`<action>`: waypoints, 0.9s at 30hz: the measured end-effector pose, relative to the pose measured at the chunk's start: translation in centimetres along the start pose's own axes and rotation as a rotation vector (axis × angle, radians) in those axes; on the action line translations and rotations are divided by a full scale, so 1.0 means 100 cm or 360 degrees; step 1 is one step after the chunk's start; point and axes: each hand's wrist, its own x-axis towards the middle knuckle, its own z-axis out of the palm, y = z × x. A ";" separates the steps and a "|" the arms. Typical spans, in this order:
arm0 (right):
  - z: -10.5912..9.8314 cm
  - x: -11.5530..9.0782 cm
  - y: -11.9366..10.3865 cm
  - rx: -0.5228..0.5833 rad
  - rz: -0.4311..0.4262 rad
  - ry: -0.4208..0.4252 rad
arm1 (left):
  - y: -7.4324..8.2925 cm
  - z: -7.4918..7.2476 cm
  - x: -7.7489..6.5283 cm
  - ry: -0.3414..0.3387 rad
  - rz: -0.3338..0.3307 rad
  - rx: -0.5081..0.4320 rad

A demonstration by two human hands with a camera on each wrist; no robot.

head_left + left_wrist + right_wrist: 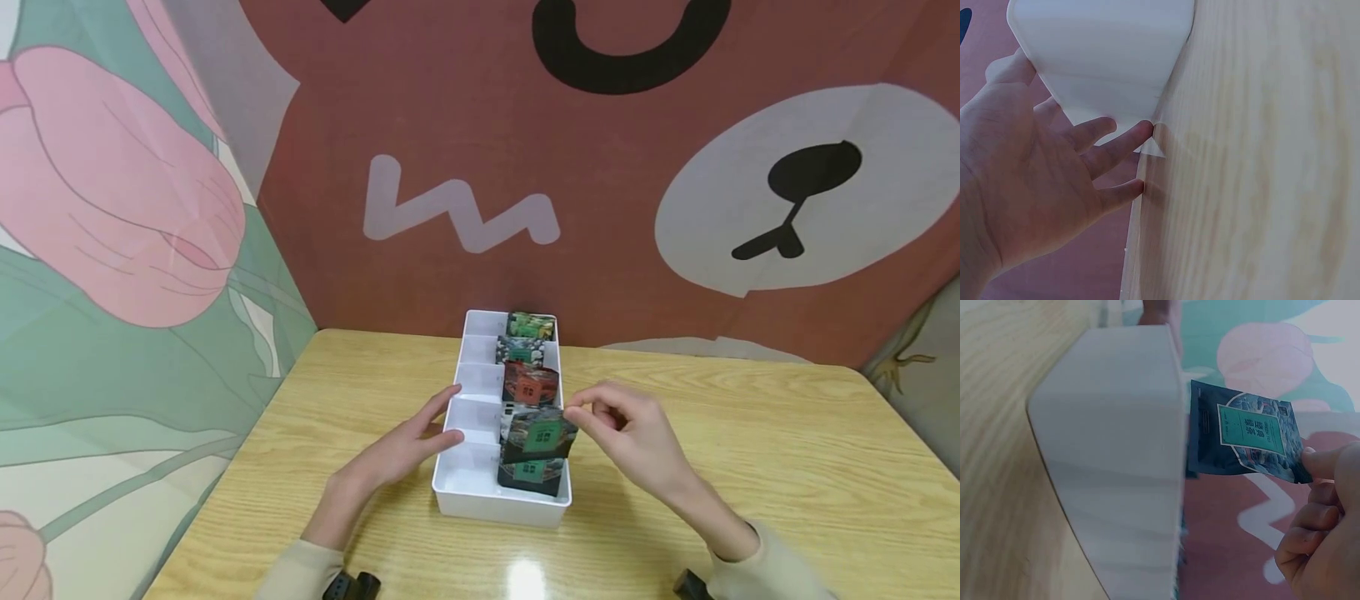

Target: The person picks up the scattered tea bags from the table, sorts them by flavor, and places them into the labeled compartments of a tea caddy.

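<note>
My right hand (633,429) pinches the top corner of a dark tea sachet (538,433) with a green label, between thumb and finger. In the right wrist view, the sachet (1247,431) is lifted above the rim of the white divided box (501,507). A similar green-labelled sachet (531,473) sits in the front compartment, partly covered by the held one. On the box's left side, my left hand (397,454) rests its thumb and forefinger at the rim. Its other fingers (1124,147) extend loosely along the outer wall in the left wrist view.
Farther back in the box stand a red sachet (530,383), a grey-green one (521,351) and a yellow-green one (531,325), each in its own compartment. The box is on a wooden table (360,367) whose far edge meets a printed cloth backdrop (420,283).
</note>
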 end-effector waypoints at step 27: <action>0.011 -0.010 0.041 -0.0279 0.0122 -0.0085 | 0.002 -0.002 0.000 -0.0021 0.0022 -0.0010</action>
